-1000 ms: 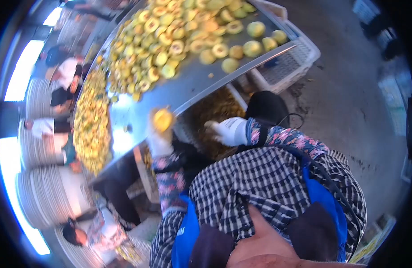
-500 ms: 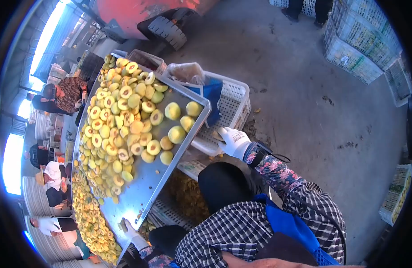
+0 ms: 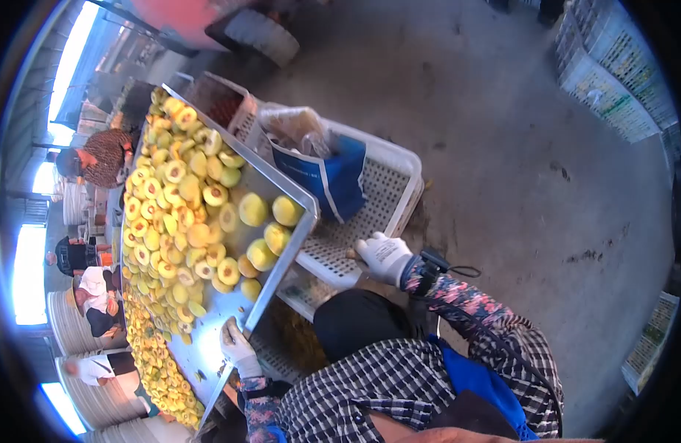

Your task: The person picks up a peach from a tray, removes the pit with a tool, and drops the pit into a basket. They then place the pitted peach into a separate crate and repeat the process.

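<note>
My right hand (image 3: pixel 385 258), in a white glove, is closed over the near side of a white plastic crate (image 3: pixel 407 166). Something small and brownish shows at its fingertips, too blurred to name. My left hand (image 3: pixel 239 350), also gloved, is at the near rim of a metal tray (image 3: pixel 270 295), fingers bent together; what they hold, if anything, is hidden. Halved yellow peaches (image 3: pixel 174 218), some showing brown pit hollows, are heaped across the tray. Several rounder yellow-green peaches (image 3: pixel 260 255) lie at its near right corner.
A blue bag (image 3: pixel 322 177) with clear plastic lies in the crate, beside a reddish basket (image 3: pixel 218 100). Stacked crates (image 3: pixel 606 74) stand far right. Across the tray sit other people, one in a patterned top (image 3: pixel 104 159). A wheeled red machine (image 3: pixel 181 18) is behind.
My left hand has moved up along the tray rim, away from the lower corner. My right hand has shifted slightly down, nearer the crate's close edge. The camera view has turned a little.
</note>
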Demonstrator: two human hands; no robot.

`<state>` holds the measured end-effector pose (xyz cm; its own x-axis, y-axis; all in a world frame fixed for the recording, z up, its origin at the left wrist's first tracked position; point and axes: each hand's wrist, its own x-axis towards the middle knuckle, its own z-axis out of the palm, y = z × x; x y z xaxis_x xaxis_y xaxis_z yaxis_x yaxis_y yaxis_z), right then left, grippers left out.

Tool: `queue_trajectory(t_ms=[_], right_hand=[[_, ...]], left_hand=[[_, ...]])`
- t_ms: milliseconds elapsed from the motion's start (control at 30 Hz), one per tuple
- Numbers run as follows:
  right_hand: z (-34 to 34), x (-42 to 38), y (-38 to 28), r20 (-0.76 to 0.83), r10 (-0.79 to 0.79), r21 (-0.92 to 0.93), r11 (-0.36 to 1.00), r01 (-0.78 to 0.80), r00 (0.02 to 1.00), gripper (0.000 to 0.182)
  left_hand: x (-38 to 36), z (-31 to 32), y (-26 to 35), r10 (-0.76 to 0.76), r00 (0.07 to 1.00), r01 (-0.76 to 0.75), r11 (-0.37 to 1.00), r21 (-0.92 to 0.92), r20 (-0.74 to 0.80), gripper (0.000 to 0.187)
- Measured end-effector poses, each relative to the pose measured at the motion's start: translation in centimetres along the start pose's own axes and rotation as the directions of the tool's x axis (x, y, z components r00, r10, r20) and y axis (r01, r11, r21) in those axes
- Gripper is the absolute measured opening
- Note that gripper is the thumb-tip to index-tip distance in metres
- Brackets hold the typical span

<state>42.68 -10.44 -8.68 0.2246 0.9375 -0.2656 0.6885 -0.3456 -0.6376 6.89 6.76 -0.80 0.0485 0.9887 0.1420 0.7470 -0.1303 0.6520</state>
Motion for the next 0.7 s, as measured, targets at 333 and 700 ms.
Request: queue_trajectory(t_ms=[333, 700], right_hand=[[1.9, -5.2, 3.6, -0.391, -0.177, 0.101, 0.967, 0.233, 0.903, 0.026], [0.1, -15.8, 7.9, -0.433, 0.091, 0.133, 0.99, -0.036, 0.897, 0.027]], left_hand=[[-1.3, -0.9, 0.6, -0.011, 1.0, 0.012, 0.998, -0.054, 0.013, 0.025], [-1.6, -0.2, 1.4, -0.006, 1.0, 0.004, 0.996, -0.095, -0.019, 0.028]])
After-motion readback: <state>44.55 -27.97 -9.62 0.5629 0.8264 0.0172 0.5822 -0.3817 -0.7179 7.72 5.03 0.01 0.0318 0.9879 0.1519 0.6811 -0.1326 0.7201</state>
